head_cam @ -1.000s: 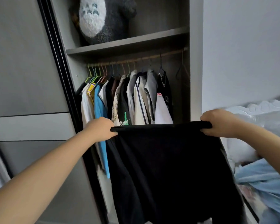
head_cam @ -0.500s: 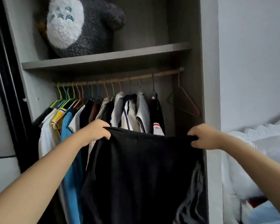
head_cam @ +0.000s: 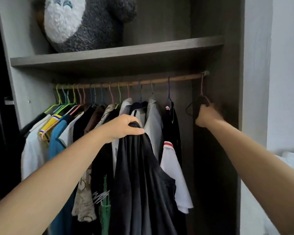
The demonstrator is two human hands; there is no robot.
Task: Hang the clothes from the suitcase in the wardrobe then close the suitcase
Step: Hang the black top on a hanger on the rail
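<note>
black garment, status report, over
Left hand grips black garment, bunched. Right hand grips empty hanger on rail. Nothing blocking.

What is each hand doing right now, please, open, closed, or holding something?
Left hand: closed, gripping the bunched black garment.
Right hand: closed around the empty hanger at the right end of the rail.

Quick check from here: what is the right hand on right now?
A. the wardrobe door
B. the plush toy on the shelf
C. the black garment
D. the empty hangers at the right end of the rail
D: the right hand grips the empty hangers at the right end of the rail; only the left hand holds the black garment.
</note>
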